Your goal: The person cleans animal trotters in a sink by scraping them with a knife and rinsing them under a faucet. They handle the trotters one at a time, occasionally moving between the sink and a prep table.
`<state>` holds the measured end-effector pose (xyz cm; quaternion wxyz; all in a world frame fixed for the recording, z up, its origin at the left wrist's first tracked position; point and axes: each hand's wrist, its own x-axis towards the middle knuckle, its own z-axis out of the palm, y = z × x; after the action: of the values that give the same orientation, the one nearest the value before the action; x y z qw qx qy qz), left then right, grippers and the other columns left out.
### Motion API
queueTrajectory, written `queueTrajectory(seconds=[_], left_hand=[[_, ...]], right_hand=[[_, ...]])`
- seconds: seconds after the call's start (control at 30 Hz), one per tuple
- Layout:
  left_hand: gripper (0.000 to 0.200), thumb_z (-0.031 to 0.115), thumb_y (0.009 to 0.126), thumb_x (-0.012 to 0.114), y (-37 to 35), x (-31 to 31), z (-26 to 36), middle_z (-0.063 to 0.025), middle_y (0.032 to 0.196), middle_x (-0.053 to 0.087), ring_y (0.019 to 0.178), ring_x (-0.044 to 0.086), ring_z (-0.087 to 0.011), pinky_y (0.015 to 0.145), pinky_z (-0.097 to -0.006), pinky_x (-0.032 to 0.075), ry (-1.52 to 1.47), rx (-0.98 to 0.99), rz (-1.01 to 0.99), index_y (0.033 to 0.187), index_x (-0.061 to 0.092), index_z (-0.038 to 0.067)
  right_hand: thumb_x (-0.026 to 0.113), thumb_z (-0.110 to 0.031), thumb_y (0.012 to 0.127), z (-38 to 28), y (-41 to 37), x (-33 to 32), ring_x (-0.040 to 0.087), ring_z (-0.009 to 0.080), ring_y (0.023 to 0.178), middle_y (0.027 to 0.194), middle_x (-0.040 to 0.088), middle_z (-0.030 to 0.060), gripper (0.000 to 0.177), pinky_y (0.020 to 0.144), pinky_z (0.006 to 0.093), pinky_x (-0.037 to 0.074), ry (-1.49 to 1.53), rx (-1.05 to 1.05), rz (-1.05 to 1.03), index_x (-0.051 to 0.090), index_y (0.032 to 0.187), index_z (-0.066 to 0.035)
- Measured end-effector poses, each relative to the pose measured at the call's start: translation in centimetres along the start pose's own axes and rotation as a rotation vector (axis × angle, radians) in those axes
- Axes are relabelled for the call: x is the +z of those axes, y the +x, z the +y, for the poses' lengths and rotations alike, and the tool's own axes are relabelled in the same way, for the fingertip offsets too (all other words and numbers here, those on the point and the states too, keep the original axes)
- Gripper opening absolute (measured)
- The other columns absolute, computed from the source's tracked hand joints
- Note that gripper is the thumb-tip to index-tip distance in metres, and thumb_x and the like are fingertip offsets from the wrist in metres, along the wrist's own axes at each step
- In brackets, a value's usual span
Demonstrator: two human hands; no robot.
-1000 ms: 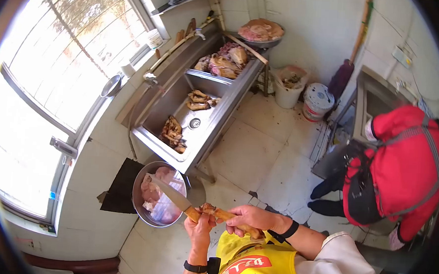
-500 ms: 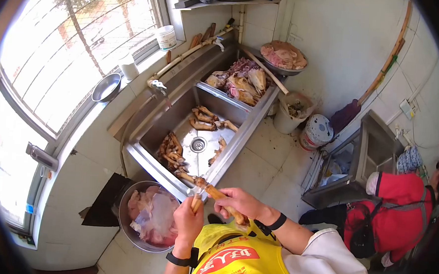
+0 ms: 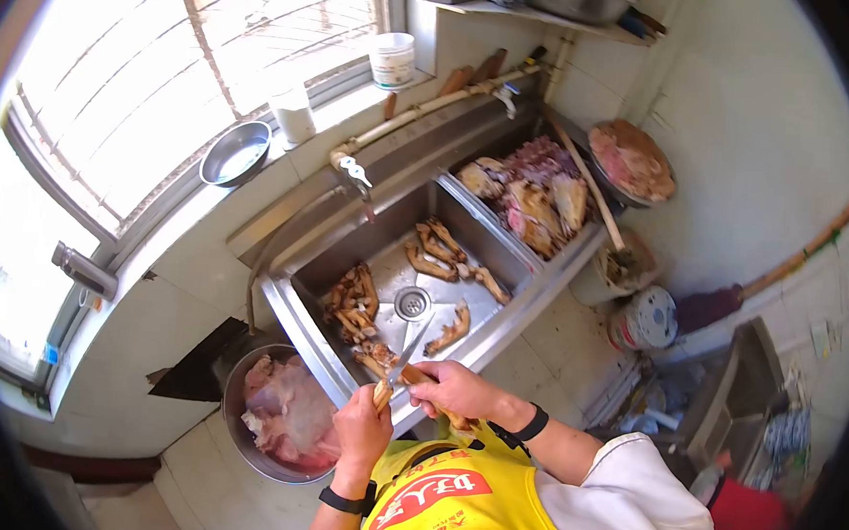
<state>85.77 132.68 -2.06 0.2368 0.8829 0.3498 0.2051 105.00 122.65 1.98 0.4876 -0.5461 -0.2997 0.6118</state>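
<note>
My left hand (image 3: 363, 427) is wrapped round the wooden handle of a knife (image 3: 408, 349), its blade pointing up and away over the sink's near edge. My right hand (image 3: 468, 392) grips a browned animal leg (image 3: 418, 372), whose lower end shows below my fingers. The blade overlaps the leg's far end in this view. Just beyond both hands, the steel sink (image 3: 321, 373) holds more browned legs: a pile (image 3: 353, 304) at left, several (image 3: 435, 249) toward the back and a single one (image 3: 450, 330) by the drain.
Animal heads (image 3: 535, 213) fill the other basin, with a wooden stick (image 3: 587, 185) across its corner. A bowl of pale meat (image 3: 287, 416) stands on the floor at left. Buckets (image 3: 644, 318) and a second sink (image 3: 734, 401) are at right. A person in red (image 3: 752, 522) is at lower right.
The view has shifted, so the sinks appear further right. The knife blade now shows clearly, tilted up beside the leg. The person in red has moved lower, partly out of view.
</note>
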Motion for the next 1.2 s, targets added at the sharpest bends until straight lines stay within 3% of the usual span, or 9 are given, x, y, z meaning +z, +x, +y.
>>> queueTrajectory(seconds=[0.1,0.17,0.33,0.43,0.5,0.6,0.73,0.83,1.2], left_hand=[[0.023,0.008,0.082,0.072,2.2,2.0,1.8,-0.0162,0.086,0.069,0.073,0.068,-0.0405,0.062,-0.0483,0.054,0.048,-0.053,0.070,0.103,0.064,0.008],[0.025,0.007,0.081,0.073,3.3,3.2,2.9,-0.0171,0.087,0.069,0.073,0.068,-0.0411,0.062,-0.0485,0.054,0.052,-0.101,0.096,0.104,0.064,0.006],[0.017,0.006,0.086,0.069,5.1,4.2,5.9,-0.0207,0.084,0.068,0.077,0.068,-0.0437,0.065,-0.0495,0.054,0.069,-0.229,0.123,0.102,0.065,0.005],[0.021,0.006,0.083,0.071,5.3,5.3,5.4,-0.0200,0.085,0.068,0.075,0.067,-0.0440,0.064,-0.0502,0.053,0.094,-0.263,0.086,0.101,0.062,0.005],[0.018,0.005,0.085,0.070,5.8,6.0,5.0,-0.0225,0.082,0.067,0.076,0.066,-0.0462,0.065,-0.0523,0.052,0.036,-0.312,0.104,0.099,0.059,0.004],[0.018,0.005,0.086,0.068,6.9,5.8,4.5,-0.0247,0.081,0.066,0.077,0.066,-0.0480,0.065,-0.0540,0.051,0.049,-0.306,0.085,0.098,0.056,0.003],[0.019,0.003,0.085,0.068,7.0,5.7,4.6,-0.0259,0.082,0.066,0.078,0.065,-0.0492,0.065,-0.0559,0.051,-0.052,-0.291,0.104,0.098,0.053,0.002],[0.021,0.002,0.084,0.069,5.5,5.3,3.5,-0.0260,0.082,0.067,0.078,0.065,-0.0494,0.065,-0.0564,0.051,-0.036,-0.314,0.085,0.098,0.053,0.002],[0.019,0.001,0.083,0.066,8.1,2.9,2.0,-0.0273,0.081,0.067,0.078,0.065,-0.0503,0.066,-0.0568,0.051,-0.013,-0.269,0.169,0.096,0.053,0.002]], right_hand=[[0.060,-0.014,0.102,-1.4,2.4,-3.8,0.059,0.0072,0.068,0.088,0.067,0.0016,0.030,0.065,0.0247,0.051,-0.062,0.030,-0.074,0.063,0.128,0.001],[0.061,-0.017,0.100,-2.0,3.7,-6.0,0.057,0.0085,0.061,0.078,0.065,0.0015,0.020,0.059,0.0261,0.050,-0.123,-0.009,-0.096,0.066,0.108,0.001],[0.062,-0.021,0.098,-3.1,5.8,-9.6,0.059,0.0110,0.061,0.073,0.064,0.0043,0.023,0.059,0.0294,0.050,-0.189,0.000,-0.216,0.066,0.107,0.000],[0.061,-0.021,0.094,-4.4,6.2,-9.7,0.067,0.0223,0.064,0.076,0.069,0.0138,0.028,0.064,0.0360,0.053,-0.298,0.010,-0.192,0.066,0.110,0.002],[0.059,-0.021,0.092,-4.7,6.3,-9.2,0.070,0.0349,0.070,0.080,0.070,0.0229,0.031,0.068,0.0423,0.056,-0.437,-0.228,-0.105,0.065,0.111,0.003],[0.057,-0.021,0.091,-3.3,6.8,-8.0,0.070,0.0456,0.079,0.087,0.070,0.0297,0.032,0.073,0.0475,0.056,-0.531,-0.343,-0.017,0.065,0.110,0.003],[0.057,-0.021,0.090,-5.1,5.9,-6.7,0.069,0.0478,0.085,0.089,0.069,0.0317,0.031,0.075,0.0498,0.055,-0.348,-0.049,0.006,0.066,0.109,0.002],[0.057,-0.018,0.091,-4.8,6.3,-5.6,0.066,0.0504,0.091,0.093,0.068,0.0325,0.031,0.080,0.0535,0.054,-0.565,-0.397,0.126,0.063,0.115,0.002],[0.058,-0.014,0.094,-4.8,6.5,-2.7,0.069,0.0451,0.088,0.098,0.070,0.0269,0.041,0.076,0.0531,0.057,-1.062,-0.434,0.120,0.054,0.131,0.003]])
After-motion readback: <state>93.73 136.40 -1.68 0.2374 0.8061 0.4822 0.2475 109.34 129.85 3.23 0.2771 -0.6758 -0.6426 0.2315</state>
